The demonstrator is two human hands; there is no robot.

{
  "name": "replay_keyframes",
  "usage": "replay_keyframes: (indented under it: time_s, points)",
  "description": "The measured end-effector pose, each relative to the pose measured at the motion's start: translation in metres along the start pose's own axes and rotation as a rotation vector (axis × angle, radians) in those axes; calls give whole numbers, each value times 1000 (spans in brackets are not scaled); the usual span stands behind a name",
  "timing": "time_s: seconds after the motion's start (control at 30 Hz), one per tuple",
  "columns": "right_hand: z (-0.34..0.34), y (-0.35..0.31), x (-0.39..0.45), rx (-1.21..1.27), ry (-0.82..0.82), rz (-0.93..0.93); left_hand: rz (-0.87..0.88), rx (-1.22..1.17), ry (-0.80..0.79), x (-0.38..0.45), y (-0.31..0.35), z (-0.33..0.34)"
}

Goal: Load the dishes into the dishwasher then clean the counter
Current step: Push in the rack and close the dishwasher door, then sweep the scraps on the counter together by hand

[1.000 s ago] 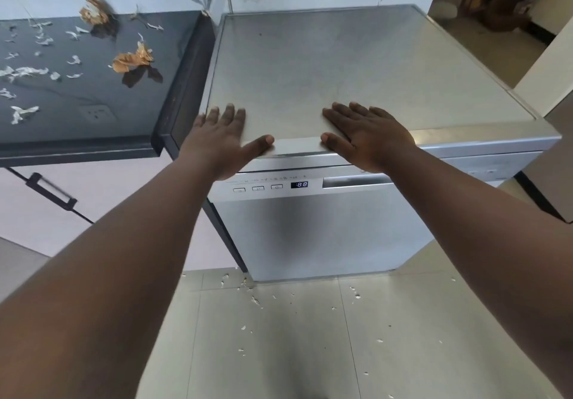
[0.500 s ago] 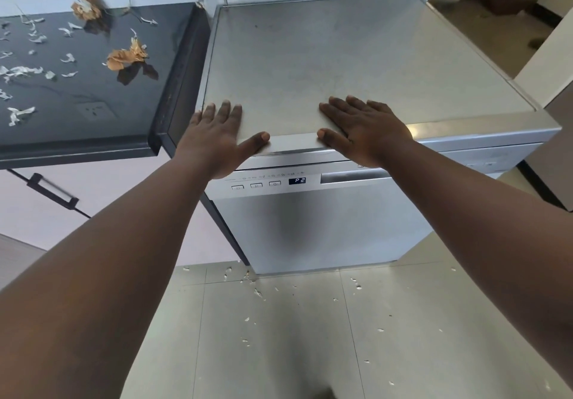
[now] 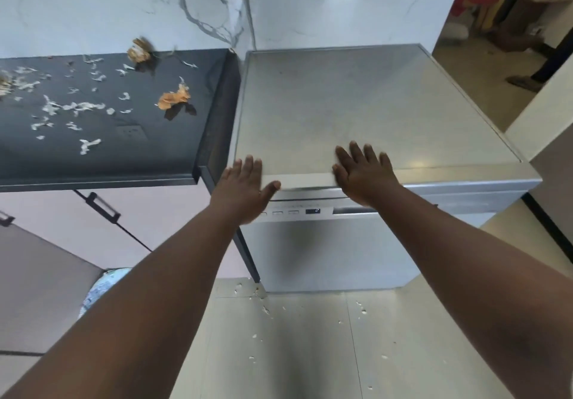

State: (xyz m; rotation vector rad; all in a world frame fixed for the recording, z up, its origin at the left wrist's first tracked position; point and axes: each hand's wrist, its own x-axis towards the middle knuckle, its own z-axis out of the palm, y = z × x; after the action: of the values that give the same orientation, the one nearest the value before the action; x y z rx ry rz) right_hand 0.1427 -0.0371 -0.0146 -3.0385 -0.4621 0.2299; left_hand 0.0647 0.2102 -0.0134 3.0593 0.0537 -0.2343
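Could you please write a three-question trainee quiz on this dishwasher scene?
1. True or false: the dishwasher door is open.
2. Where do the scraps lie? A) on the dark counter B) on the dishwasher's top
3. Fill in: the left hand and right hand are both ____, fingers straight.

Key: 1 false; 2 A; 3 open.

Marble wall [image 3: 93, 5], tiled floor [image 3: 310, 352] (scrap-strewn)

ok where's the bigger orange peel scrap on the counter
In the head view, the orange peel scrap lies on the dark counter left of the dishwasher, near the counter's right end, among white scraps.
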Motion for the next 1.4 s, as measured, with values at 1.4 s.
replay_keyframes:
  time_s: [1.4]
  points:
    - [-57, -376, 204, 124, 129, -131, -151, -8, 146, 49, -374, -84]
